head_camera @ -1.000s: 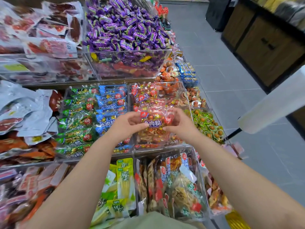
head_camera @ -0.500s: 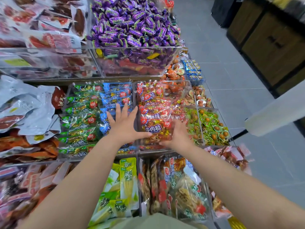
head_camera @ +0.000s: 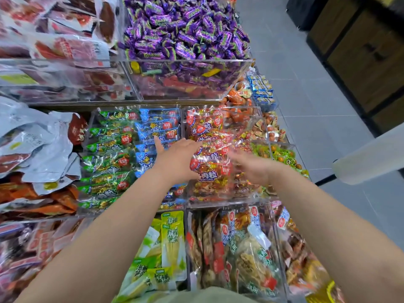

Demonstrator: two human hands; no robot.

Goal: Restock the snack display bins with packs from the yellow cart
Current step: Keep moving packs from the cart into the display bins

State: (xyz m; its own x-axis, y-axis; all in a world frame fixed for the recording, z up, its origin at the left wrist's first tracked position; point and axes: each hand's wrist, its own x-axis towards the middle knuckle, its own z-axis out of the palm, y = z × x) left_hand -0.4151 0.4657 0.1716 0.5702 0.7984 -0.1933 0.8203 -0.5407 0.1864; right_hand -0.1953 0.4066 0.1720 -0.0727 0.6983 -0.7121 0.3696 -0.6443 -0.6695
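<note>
Your left hand (head_camera: 177, 158) lay flat and spread, fingers unclenched, against the 9 o'clock edge of the red pack (head_camera: 208, 169). Your right hand (head_camera: 251, 168) was at the pack's 3 o'clock side, too blurred to show whether it gripped anything, so I cannot tell its grip.

The red pack sat on top of the heap in the red bin (head_camera: 244, 201), at the centre of the display, with the blue packs (head_camera: 157, 132) at its 9 o'clock and the green candies (head_camera: 282, 156) at its 3 o'clock. Only a yellow corner of what may be the cart (head_camera: 323, 291) showed, at 5 o'clock from the bin.

The heap looked piled close to the bin's clear rim, so you risked the top pack sliding off. The glossy wrappers would likely be slippery against each other, and a push from one side only could have sent it over the front wall onto the lower bins at 6 o'clock. A sideways shove from your flat left palm could also have nudged it into the green candies. Pressing too hard might have crushed the contents.
</note>
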